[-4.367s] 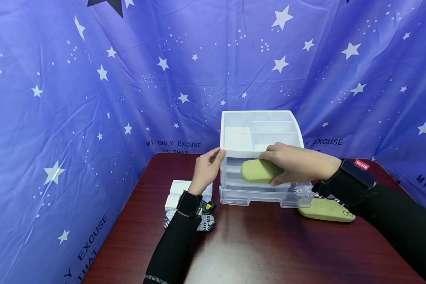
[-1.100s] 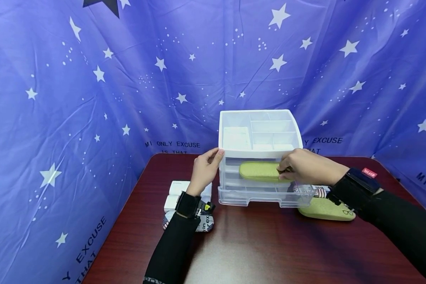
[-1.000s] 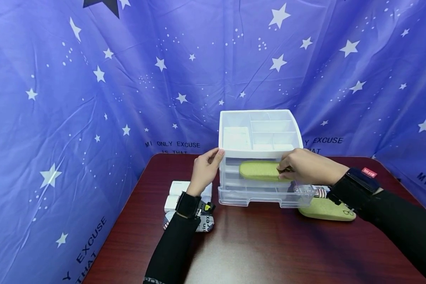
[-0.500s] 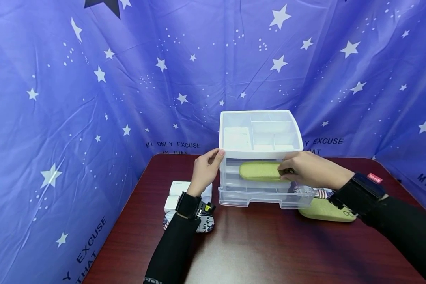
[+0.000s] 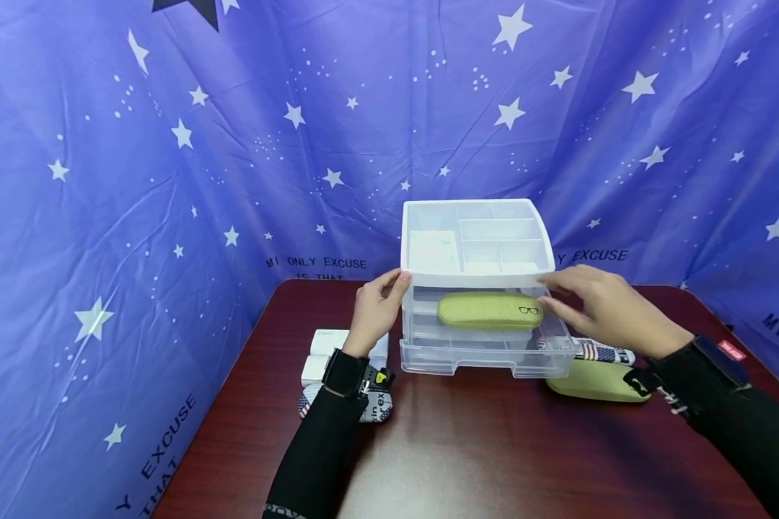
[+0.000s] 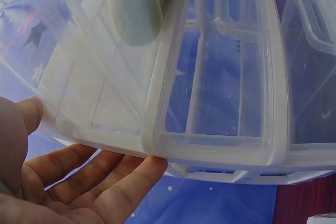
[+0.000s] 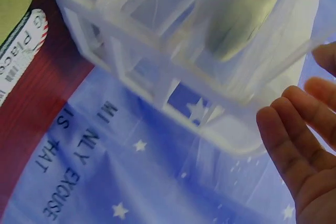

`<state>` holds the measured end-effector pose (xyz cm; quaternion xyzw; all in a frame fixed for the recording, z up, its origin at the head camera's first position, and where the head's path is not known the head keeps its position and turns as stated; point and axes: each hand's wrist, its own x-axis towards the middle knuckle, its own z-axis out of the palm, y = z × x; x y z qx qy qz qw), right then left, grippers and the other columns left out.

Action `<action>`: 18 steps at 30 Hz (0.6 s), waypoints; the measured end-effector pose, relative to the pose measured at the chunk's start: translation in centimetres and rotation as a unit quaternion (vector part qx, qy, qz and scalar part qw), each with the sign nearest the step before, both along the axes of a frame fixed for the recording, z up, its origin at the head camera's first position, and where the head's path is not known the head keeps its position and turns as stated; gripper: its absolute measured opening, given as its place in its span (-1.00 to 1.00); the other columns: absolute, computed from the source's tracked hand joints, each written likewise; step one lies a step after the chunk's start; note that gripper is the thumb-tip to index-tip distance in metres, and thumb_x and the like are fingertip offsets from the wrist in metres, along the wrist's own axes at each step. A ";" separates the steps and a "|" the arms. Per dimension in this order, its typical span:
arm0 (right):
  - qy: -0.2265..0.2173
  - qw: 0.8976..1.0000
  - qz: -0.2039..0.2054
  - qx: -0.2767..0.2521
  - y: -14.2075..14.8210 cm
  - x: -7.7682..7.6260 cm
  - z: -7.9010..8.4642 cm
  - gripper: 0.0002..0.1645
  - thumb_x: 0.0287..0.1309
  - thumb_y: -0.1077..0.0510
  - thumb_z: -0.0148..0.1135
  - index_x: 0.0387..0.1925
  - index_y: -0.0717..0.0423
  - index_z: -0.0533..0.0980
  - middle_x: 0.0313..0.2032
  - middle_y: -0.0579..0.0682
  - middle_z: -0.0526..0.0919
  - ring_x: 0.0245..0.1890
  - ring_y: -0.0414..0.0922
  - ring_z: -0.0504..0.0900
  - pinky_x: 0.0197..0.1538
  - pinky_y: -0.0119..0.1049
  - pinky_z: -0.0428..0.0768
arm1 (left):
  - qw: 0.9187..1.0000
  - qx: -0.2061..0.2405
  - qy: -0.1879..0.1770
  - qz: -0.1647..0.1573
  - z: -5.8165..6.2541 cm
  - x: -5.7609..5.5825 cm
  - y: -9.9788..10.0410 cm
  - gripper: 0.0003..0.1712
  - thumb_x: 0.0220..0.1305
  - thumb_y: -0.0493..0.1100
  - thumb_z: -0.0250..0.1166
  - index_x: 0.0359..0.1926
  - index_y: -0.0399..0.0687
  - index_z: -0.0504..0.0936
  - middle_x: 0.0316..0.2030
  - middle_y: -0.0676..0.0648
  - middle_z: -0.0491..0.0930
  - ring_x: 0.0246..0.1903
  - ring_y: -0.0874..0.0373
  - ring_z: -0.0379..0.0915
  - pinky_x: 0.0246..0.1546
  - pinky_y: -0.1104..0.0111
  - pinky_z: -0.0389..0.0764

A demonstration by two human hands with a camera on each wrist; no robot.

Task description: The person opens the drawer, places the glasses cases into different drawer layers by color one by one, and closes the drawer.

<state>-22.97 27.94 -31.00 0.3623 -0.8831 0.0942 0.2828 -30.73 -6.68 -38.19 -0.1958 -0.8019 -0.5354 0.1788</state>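
Note:
A green glasses case (image 5: 487,311) with a small spectacles print lies crosswise in the pulled-out clear drawer (image 5: 454,359) of a white plastic drawer organizer (image 5: 477,280). My left hand (image 5: 376,310) holds the organizer's front left edge, thumb at the front and fingers along the side. Beside the front right corner is my right hand (image 5: 600,306), fingers extended and holding nothing. In the right wrist view the fingertips (image 7: 270,121) hover right by the clear plastic. Both wrist views show one end of the case through the drawer wall.
A second green case (image 5: 593,380) and a flag-patterned case (image 5: 606,351) lie right of the organizer, partly behind the drawer and right wrist. Left of it are white boxes (image 5: 327,343) and another patterned case (image 5: 378,408). A blue star-print curtain (image 5: 350,144) backs the dark red table (image 5: 467,447).
My right hand has let go of the glasses case and moved back to the right, uncovering the spectacles print. The case stays put, turned straighter than at first. My left hand has not moved.

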 end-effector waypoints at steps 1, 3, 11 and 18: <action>-0.004 1.000 -0.013 -0.007 0.4 0.2 -0.1 -0.59 0.05 0.21 0.40 -0.01 0.13 0.60 -0.32 -0.12 0.61 -0.36 -0.22 0.49 -0.35 -0.25 0.46 | 1.000 0.000 0.000 0.000 0.0 0.0 0.0 -0.34 0.38 0.27 0.09 0.17 -0.15 0.58 -0.14 -0.04 0.69 -0.20 0.27 0.59 -0.15 0.36 0.59; -0.013 0.999 -0.038 -0.021 1.3 0.5 -0.5 -0.56 0.09 0.21 0.37 0.04 0.16 0.56 -0.31 -0.09 0.60 -0.37 -0.21 0.50 -0.38 -0.22 0.46 | 1.000 0.001 0.001 -0.001 0.1 0.1 0.0 -0.35 0.39 0.26 0.10 0.17 -0.16 0.59 -0.14 -0.05 0.69 -0.20 0.27 0.60 -0.15 0.35 0.59; -0.075 0.991 -0.093 -0.053 4.1 0.8 -2.6 -0.46 0.18 0.19 0.32 0.19 0.18 0.46 0.02 0.17 0.58 -0.04 0.07 0.55 -0.10 0.02 0.47 | 1.000 -0.003 0.001 0.003 0.2 0.0 0.1 -0.36 0.39 0.27 0.10 0.16 -0.14 0.59 -0.15 -0.04 0.69 -0.21 0.28 0.59 -0.15 0.36 0.59; -0.112 0.987 -0.111 -0.037 6.3 0.3 -5.2 -0.48 0.16 0.09 0.37 0.13 0.17 0.50 -0.03 0.13 0.59 -0.02 0.07 0.53 -0.08 0.05 0.45 | 1.000 -0.003 -0.003 0.004 0.2 0.1 0.0 -0.36 0.39 0.26 0.10 0.17 -0.14 0.59 -0.15 -0.04 0.69 -0.20 0.27 0.59 -0.15 0.35 0.58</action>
